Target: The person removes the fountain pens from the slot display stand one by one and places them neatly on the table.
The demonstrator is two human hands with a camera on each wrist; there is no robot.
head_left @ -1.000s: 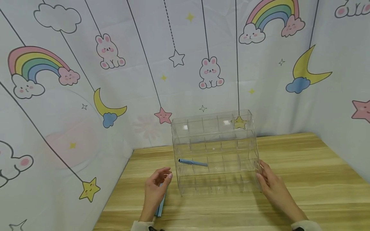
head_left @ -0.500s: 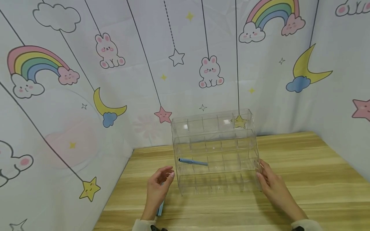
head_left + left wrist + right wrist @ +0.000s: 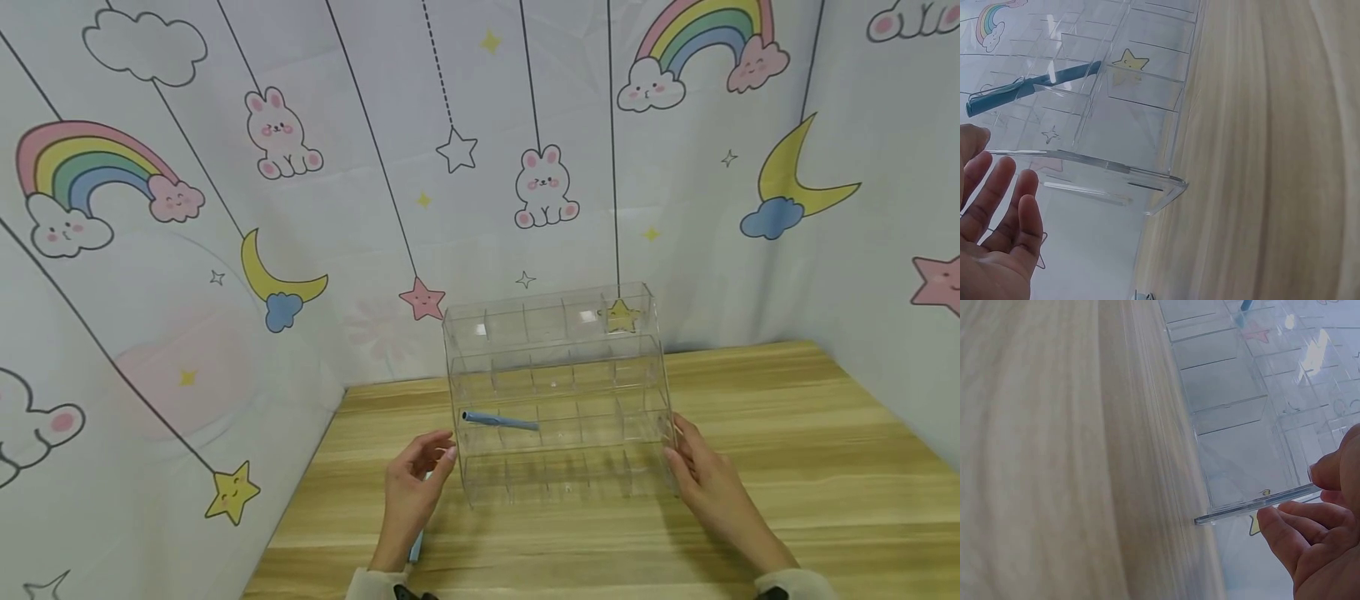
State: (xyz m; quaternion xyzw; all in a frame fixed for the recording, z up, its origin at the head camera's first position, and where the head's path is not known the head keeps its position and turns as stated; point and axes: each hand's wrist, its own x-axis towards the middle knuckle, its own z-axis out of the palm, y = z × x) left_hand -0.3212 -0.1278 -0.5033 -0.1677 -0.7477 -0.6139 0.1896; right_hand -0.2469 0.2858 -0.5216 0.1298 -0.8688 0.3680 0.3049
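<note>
A clear acrylic display rack (image 3: 558,433) with several tiers of small compartments stands upright on the table. My right hand (image 3: 708,483) pinches its right side panel, thumb inside and fingers outside, as the right wrist view shows. At the left side panel, my left hand (image 3: 416,492) has the panel's edge between thumb and index finger, the other fingers loosely bent and apart from it. A blue pen with a clip (image 3: 498,421) lies sideways across the left compartments of a lower tier. Light-blue pens (image 3: 417,546) lie on the table, mostly hidden by my left hand and wrist.
The wood-grain table (image 3: 787,467) extends to both sides and in front of the rack. Behind it hangs a white curtain (image 3: 360,233) printed with rabbits, stars and rainbows, which also runs along the left and right sides.
My left hand has moved a little to the right, up to the rack's left panel, covering more of the pens on the table. The right hand and the rack have stayed put.
</note>
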